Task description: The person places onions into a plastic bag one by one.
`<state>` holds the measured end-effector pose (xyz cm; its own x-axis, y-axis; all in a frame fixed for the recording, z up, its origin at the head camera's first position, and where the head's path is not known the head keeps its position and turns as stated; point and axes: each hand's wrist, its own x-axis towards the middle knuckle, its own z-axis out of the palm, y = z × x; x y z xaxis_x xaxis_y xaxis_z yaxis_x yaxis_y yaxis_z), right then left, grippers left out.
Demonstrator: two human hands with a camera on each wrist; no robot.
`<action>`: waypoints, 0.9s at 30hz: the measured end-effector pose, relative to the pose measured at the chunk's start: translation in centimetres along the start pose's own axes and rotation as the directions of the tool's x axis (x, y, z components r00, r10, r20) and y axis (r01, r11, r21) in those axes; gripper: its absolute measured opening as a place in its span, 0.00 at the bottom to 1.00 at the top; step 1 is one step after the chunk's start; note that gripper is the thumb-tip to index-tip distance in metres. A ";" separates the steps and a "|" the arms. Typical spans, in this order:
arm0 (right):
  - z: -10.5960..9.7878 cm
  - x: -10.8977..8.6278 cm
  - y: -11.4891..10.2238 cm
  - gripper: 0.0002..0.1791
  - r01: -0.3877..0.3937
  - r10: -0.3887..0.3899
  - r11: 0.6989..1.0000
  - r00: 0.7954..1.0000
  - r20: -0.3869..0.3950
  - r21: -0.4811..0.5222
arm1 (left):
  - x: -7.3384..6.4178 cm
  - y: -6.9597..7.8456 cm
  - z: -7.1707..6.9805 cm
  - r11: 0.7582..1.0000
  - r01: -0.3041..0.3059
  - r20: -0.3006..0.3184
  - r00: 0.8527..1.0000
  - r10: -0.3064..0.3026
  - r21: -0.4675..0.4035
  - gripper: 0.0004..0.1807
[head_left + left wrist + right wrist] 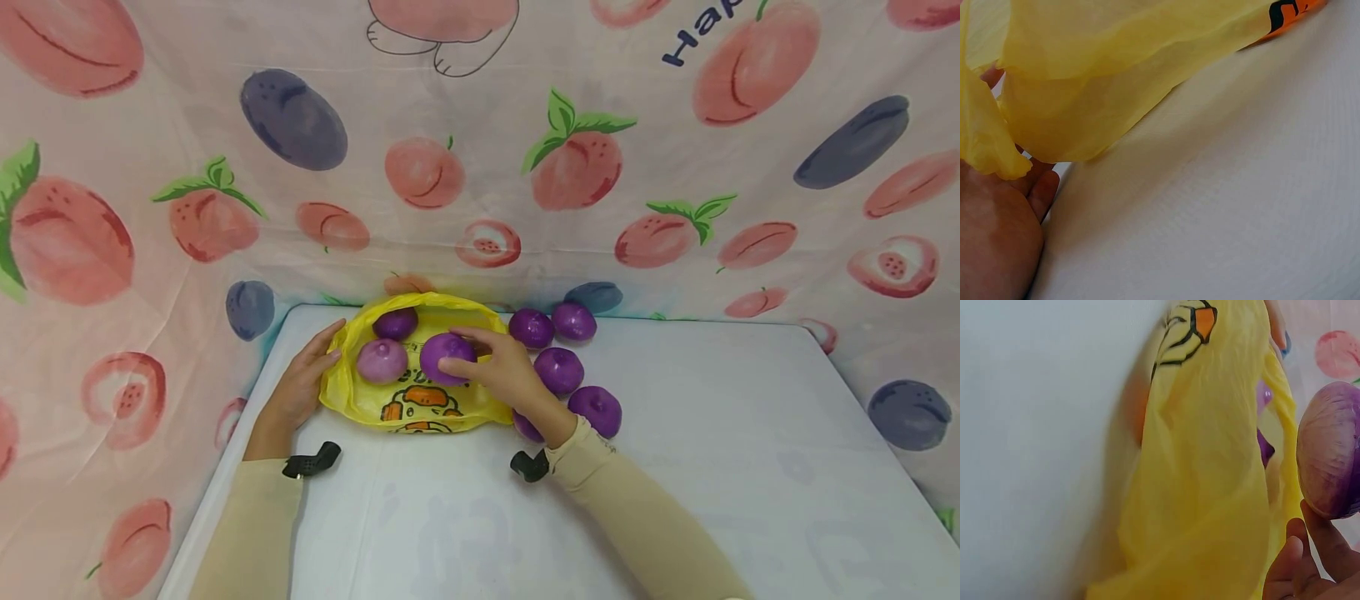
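A yellow plastic bag [341,392] with a printed cartoon lies with its mouth spread wide. My left hand [302,382] holds the bag's left rim, the thumb at the edge and the fingers outside; in the left wrist view, yellow film [1085,112] covers part of that hand [997,231]. Between thumb and fingers, my right hand [510,371] grips a purple onion [442,357] over the bag's mouth. The same onion [1329,450] shows large in the right wrist view. Inside the bag are a paler onion [382,362] and a dark purple onion [395,322].
Right of the bag, several purple onions sit on the white table [750,467], among them a back onion [574,322] and a front onion [595,411]. One is partly hidden by my right wrist. A fruit-print cloth [465,92] hangs behind the table.
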<state>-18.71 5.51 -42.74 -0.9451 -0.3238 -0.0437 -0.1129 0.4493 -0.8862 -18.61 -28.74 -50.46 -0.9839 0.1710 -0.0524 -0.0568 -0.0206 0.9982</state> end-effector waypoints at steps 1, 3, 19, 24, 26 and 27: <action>0.3 0.0 -0.1 0.36 0.002 -0.003 1.000 1.000 0.003 0.009 | 0.0 0.0 0.0 1.000 -0.002 0.003 1.000 0.002 -0.002 0.33; 0.8 0.1 -0.2 0.35 0.012 -0.012 1.000 1.000 0.010 0.027 | 0.0 0.0 0.0 1.000 -0.005 0.010 1.000 0.005 -0.006 0.33; 4.8 0.3 -1.0 0.33 0.022 -0.027 0.998 0.996 0.082 0.057 | 0.1 -0.2 -0.1 1.000 -0.004 0.016 1.000 0.004 -0.017 0.33; 5.9 0.3 -1.0 0.34 0.019 -0.024 0.998 0.996 0.081 0.059 | 0.1 -0.2 -0.1 1.000 -0.004 0.016 1.000 0.004 -0.005 0.33; 6.3 0.3 -1.0 0.34 0.023 -0.028 0.998 0.996 0.080 0.056 | 0.1 -0.2 -0.1 1.000 -0.004 0.016 1.000 0.004 -0.001 0.33; 6.5 0.3 -1.0 0.34 0.021 -0.026 0.998 0.996 0.082 0.054 | 0.2 -0.2 -0.1 1.000 -0.003 0.015 1.000 0.003 0.000 0.33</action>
<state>-16.90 -0.48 -44.92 -0.9136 -0.4023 -0.0587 -0.1160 0.3963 -0.9108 -18.78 -28.83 -50.69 -0.9814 0.1853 -0.0491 -0.0539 -0.0208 0.9983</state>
